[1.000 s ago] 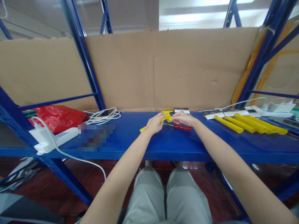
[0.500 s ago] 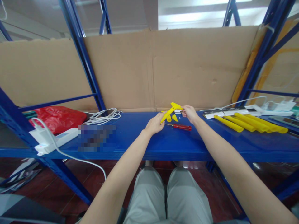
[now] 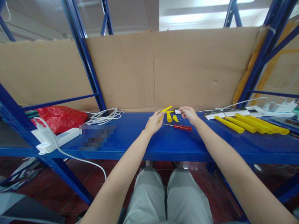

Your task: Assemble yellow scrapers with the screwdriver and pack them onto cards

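My left hand [image 3: 154, 122] is closed round one end of a forked yellow plastic piece [image 3: 166, 111], whose thin arms stick out to the right. My right hand [image 3: 188, 114] is apart from that piece, fingers drawn together in a pinch; whatever is between them is too small to make out. Beside its fingertips lies a small white-and-black item [image 3: 177, 111]. Below, on the blue shelf, are a short yellow tube [image 3: 169, 118] and a pointed yellow piece [image 3: 175, 118]. Nearer to me rests a screwdriver [image 3: 182, 127] with a red handle, its shaft pointing left.
Several yellow tubes [image 3: 252, 123] lie on the right of the blue shelf [image 3: 130, 140], by a power strip [image 3: 277, 112]. On the left are a red plastic bag [image 3: 62, 119], a coiled white cable [image 3: 105, 116] and another power strip [image 3: 60, 138]. Cardboard [image 3: 121, 71] stands behind.
My right hand has let go of the forked yellow piece and sits just right of it. The piece has turned in my left hand, baring the short tube and small item behind it.
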`<state>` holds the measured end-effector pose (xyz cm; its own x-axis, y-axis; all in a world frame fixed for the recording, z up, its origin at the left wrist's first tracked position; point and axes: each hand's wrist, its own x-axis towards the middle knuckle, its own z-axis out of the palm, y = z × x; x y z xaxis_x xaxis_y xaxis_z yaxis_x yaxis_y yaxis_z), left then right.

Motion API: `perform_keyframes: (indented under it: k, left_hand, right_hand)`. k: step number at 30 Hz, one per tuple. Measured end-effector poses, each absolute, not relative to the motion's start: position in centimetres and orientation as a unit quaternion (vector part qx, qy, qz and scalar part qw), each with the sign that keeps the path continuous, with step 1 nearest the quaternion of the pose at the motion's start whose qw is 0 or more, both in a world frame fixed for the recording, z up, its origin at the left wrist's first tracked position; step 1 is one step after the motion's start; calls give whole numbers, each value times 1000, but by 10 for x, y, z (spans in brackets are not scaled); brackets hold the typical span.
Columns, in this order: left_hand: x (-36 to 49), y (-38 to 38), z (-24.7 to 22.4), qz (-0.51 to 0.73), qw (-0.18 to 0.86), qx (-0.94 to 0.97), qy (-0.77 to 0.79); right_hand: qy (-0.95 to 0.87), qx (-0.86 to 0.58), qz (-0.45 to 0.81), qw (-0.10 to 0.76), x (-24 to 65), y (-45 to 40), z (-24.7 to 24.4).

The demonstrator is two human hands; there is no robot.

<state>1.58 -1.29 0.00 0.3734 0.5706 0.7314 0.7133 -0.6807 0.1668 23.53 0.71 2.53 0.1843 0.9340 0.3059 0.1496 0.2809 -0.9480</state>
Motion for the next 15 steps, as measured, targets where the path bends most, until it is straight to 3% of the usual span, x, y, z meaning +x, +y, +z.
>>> perform_keyframes:
  k: [15]
  left_hand:
    - [27, 14, -5, -426, 44, -755, -496]
  right_hand:
    - [-576, -552, 296, 526, 229, -2, 25]
